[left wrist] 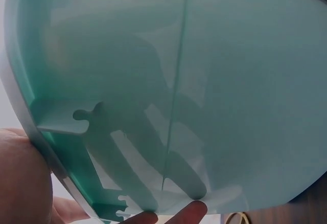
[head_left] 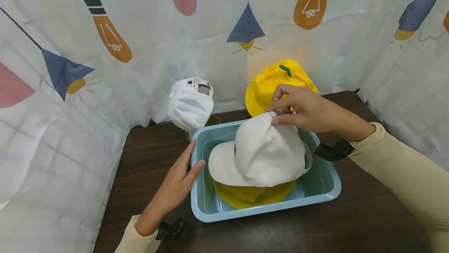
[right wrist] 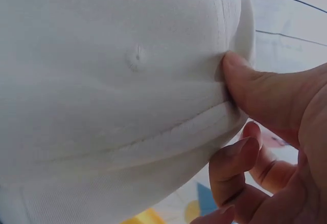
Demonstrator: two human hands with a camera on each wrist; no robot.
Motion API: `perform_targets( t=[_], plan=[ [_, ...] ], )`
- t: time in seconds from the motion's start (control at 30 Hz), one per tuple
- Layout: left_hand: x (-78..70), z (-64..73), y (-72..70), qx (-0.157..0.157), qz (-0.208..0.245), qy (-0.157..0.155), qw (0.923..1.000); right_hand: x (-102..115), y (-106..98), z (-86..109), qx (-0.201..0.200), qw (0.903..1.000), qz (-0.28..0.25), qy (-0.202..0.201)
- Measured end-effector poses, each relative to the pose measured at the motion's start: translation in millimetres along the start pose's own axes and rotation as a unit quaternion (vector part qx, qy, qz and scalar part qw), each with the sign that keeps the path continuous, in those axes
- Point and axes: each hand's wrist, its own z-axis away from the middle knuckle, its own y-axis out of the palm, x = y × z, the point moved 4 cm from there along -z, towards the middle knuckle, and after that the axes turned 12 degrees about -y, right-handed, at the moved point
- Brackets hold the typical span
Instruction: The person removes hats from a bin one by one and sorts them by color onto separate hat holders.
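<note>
A white cap (head_left: 270, 155), brim to the left, is over a yellow hat (head_left: 252, 196) in a light blue plastic basin (head_left: 242, 214). My right hand (head_left: 305, 108) pinches the cap's crown near its top button. In the right wrist view, the thumb (right wrist: 255, 83) presses into the white fabric. My left hand (head_left: 177, 184) rests against the basin's left side with straight fingers, the thumb at the rim. The left wrist view shows fingertips (left wrist: 189, 214) touching the basin's outer wall (left wrist: 245, 96). Much of the lower yellow hat is hidden.
Behind the basin, a second white cap (head_left: 191, 103) stands at the left and a yellow hat with a green leaf (head_left: 268, 85) at the right, partly behind my right hand. The dark wooden table (head_left: 154, 167) meets a printed curtain (head_left: 151, 89) behind.
</note>
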Motion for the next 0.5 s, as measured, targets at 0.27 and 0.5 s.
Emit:
perform_targets(
  t=[0.27, 0.5],
  plan=[
    [-0.3, 0.3, 0.6, 0.000, -0.004, -0.002, 1.0000, 12, -23, 1.3, -0.033, 0.9983, 0.038, -0.030],
    [-0.1, -0.5, -0.2, 0.001, -0.011, -0.007, 0.9999, 18, -38, -0.8, -0.068, 0.9957, 0.055, -0.032]
  ],
)
